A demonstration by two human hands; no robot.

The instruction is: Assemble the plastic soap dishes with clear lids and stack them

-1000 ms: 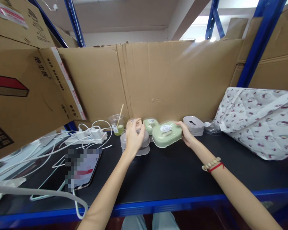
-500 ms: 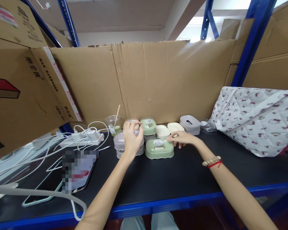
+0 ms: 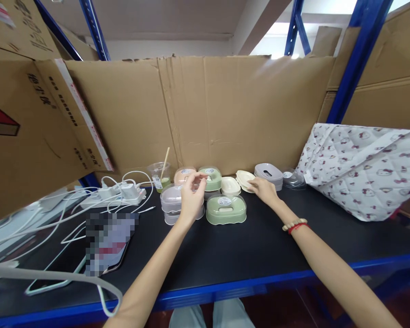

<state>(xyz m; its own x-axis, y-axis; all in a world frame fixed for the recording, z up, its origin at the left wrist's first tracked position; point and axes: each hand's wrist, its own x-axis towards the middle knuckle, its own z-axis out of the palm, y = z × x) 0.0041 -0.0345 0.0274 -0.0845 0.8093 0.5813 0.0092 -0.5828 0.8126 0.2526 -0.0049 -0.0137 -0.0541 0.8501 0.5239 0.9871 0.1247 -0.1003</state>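
My right hand [image 3: 263, 190] pinches the near edge of a cream oval dish [image 3: 244, 176], which is tilted up a little. A second cream dish [image 3: 230, 186] sits just left of it. My left hand [image 3: 193, 191] hovers over a lilac lidded box [image 3: 171, 199], fingers bent and apart, nothing visible between them. In front stands a green box [image 3: 226, 214] with a clear lid and a round label. Behind are another green box [image 3: 212, 182] and a peach box [image 3: 181, 176], partly covered by my left hand.
A lilac soap-box-like stack [image 3: 269, 175] and clear lids [image 3: 293, 178] stand at right, beside a quilted bag [image 3: 358, 168]. On the left are a cup with a straw [image 3: 159, 177], a power strip [image 3: 131, 195], white cables and a phone [image 3: 112, 246]. Cardboard [image 3: 205, 114] walls the back.
My right hand has moved from beside the front green box to the right-hand cream dish and lifted its edge. My left hand has shifted slightly right, uncovering more of the peach box.
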